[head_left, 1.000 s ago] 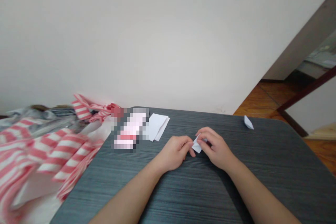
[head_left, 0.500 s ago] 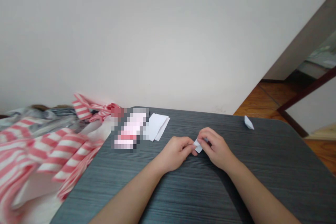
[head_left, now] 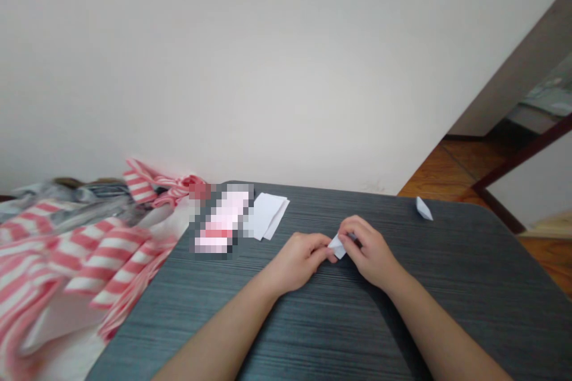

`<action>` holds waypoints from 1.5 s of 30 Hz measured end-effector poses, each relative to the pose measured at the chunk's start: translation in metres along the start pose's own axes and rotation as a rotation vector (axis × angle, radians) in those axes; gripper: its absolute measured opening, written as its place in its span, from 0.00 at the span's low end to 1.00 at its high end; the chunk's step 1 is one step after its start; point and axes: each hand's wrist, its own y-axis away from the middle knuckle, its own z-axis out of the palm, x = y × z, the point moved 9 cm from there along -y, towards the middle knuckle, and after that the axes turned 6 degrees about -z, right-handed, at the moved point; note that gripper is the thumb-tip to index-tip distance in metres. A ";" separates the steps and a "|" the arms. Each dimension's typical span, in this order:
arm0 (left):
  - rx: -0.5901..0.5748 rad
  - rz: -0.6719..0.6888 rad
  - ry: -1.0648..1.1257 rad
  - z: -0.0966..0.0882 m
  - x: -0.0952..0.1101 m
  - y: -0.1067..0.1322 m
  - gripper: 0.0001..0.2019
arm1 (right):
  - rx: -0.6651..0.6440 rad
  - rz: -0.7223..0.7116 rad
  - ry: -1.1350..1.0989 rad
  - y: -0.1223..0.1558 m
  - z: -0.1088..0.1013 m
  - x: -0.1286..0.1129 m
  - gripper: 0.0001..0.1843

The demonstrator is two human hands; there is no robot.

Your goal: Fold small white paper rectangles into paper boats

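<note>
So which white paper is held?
The small folded piece, between the left hand and right hand; the flat sheets and far-right folded piece lie untouched on the table.

A dark, streaked table (head_left: pixel 313 333) spreads beneath the grip; beyond it rises a pale, softly lit wall (head_left: pixel 286 71), with brown flooring (head_left: pixel 438 168) beyond to its right.

Paper sheets (head_left: pixel 264 214) on dark table (head_left: pixel 304 333)

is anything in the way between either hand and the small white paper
Nothing visible: the left hand and right hand both touch the folded paper. The white sheets lie off to the left, not between them.
</note>
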 end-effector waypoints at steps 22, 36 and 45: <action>0.066 -0.026 -0.017 -0.005 -0.003 0.000 0.15 | 0.001 -0.008 0.010 0.000 0.000 -0.001 0.07; 0.052 0.049 -0.107 -0.003 0.001 0.000 0.13 | 0.020 -0.003 0.040 0.000 0.000 0.004 0.07; 0.075 0.057 -0.131 -0.005 0.003 0.001 0.15 | 0.031 -0.006 0.029 0.001 0.000 0.003 0.07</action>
